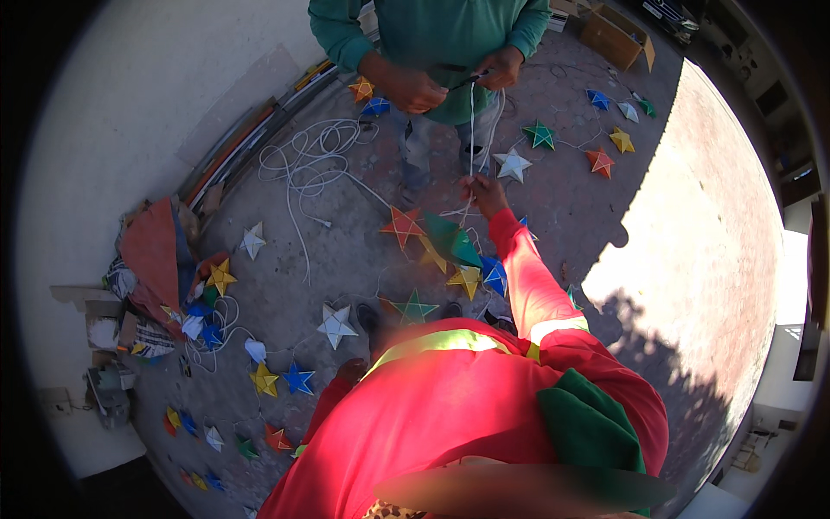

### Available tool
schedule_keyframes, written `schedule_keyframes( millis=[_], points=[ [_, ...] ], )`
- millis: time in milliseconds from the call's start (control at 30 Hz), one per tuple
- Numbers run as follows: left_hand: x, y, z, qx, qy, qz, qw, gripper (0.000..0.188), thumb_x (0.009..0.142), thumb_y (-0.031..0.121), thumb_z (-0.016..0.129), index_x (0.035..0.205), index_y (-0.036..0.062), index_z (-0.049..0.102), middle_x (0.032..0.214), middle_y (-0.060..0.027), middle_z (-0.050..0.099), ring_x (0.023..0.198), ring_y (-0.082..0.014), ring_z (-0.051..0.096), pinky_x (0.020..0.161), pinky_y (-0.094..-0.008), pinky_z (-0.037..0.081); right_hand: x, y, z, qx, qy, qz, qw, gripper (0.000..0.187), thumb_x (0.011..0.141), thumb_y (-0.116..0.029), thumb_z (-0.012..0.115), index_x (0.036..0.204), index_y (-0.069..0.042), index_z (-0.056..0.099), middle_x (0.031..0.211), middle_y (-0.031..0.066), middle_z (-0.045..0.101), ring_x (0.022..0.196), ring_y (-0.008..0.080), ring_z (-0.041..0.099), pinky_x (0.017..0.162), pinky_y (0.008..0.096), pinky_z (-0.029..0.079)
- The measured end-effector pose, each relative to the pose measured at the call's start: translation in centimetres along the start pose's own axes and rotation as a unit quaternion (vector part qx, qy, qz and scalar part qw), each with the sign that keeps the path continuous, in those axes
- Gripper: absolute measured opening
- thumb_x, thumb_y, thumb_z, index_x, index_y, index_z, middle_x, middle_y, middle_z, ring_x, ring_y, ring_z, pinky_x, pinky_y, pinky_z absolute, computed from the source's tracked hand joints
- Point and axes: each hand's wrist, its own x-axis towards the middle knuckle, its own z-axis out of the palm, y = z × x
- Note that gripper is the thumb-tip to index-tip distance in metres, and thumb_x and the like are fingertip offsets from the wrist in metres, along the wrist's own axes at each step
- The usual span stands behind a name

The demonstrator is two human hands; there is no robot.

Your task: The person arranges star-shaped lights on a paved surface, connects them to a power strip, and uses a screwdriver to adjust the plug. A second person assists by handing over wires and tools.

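Outdoors, on a paved ground (363,259) half in shade, the person in a bright red long-sleeved top with a yellow reflective band reaches the right hand (484,192) forward and upward, fingers pinched closed on a white cord (472,130) that runs straight up to a second person standing opposite. That second person, in a green long-sleeved shirt (432,35), holds the upper end of the cord between both hands (413,89), which are closed around it and around a thin dark tool whose kind cannot be told. The wearer's left hand (351,370) sits low by the left edge of the red top, dim and partly hidden, and whether it is open or closed cannot be told. Just beneath the right hand hangs a cluster of folded paper stars (450,251), orange, green, yellow and blue, strung along the cord. A white star (512,164) lies just beside the right hand on the ground. A loose coil of white cable (311,156) lies toward the wall on the left. More stars (259,372) on a string trail along the left side near a heap of coloured paper (156,251), and another string of stars (605,138) lies toward the sunlit right side. A cardboard box (616,36) stands at the far edge.
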Motion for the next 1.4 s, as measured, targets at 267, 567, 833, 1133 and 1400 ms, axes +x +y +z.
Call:
schedule_keyframes(
  millis=[267,567,833,1133,1400],
  points=[
    [0.4,-0.3,-0.1,0.03,0.005,0.029,0.999,0.029,0.089,0.029,0.062,0.111,0.0109,0.06,0.083,-0.0039,0.062,0.073,-0.0156,0.062,0.064,-0.0311,0.051,0.3,1.5,-0.1,-0.031,-0.002,0.008,1.0,0.027,0.095,-0.029,0.053,0.101,-0.007,0.069,0.074,0.0001,0.065,0.066,0.0074,0.059,0.055,0.0233,0.046],
    [0.6,-0.8,0.0,0.115,0.012,0.119,0.986,0.028,0.089,0.029,0.061,0.11,0.0106,0.061,0.081,-0.0038,0.062,0.072,-0.0151,0.062,0.063,-0.0303,0.051,0.1,2.1,-0.2,-0.028,-0.008,0.021,0.999,0.028,0.095,-0.03,0.054,0.103,-0.008,0.068,0.073,-0.0003,0.065,0.067,0.0077,0.06,0.055,0.0238,0.047],
    [0.4,-0.3,0.3,0.114,0.019,0.192,0.975,0.029,0.089,0.029,0.062,0.11,0.0108,0.061,0.079,-0.0038,0.062,0.071,-0.0148,0.063,0.062,-0.0302,0.051,-0.3,1.0,-0.2,-0.012,-0.001,0.009,1.0,0.027,0.095,-0.03,0.052,0.099,-0.007,0.067,0.073,-0.0003,0.064,0.067,0.0086,0.06,0.055,0.0234,0.046],
    [0.1,0.8,0.2,-0.203,-0.009,-0.115,0.972,0.037,0.085,0.033,0.065,0.116,0.0122,0.061,0.084,-0.0027,0.064,0.072,-0.014,0.061,0.061,-0.033,0.05,-3.4,-5.0,0.7,-0.257,0.026,-0.404,0.877,0.026,0.095,-0.029,0.053,0.098,-0.007,0.067,0.071,-0.0013,0.062,0.061,0.0071,0.055,0.052,0.0225,0.043],
    [0.1,0.6,0.2,-0.034,0.006,-0.018,0.999,0.035,0.086,0.037,0.063,0.109,0.0106,0.064,0.085,-0.004,0.064,0.075,-0.0148,0.061,0.065,-0.0328,0.051,-0.3,-2.0,0.4,-0.086,0.023,-0.133,0.987,0.026,0.094,-0.029,0.054,0.097,-0.007,0.068,0.071,-0.0004,0.063,0.058,0.0075,0.053,0.052,0.0225,0.042]
  ],
)
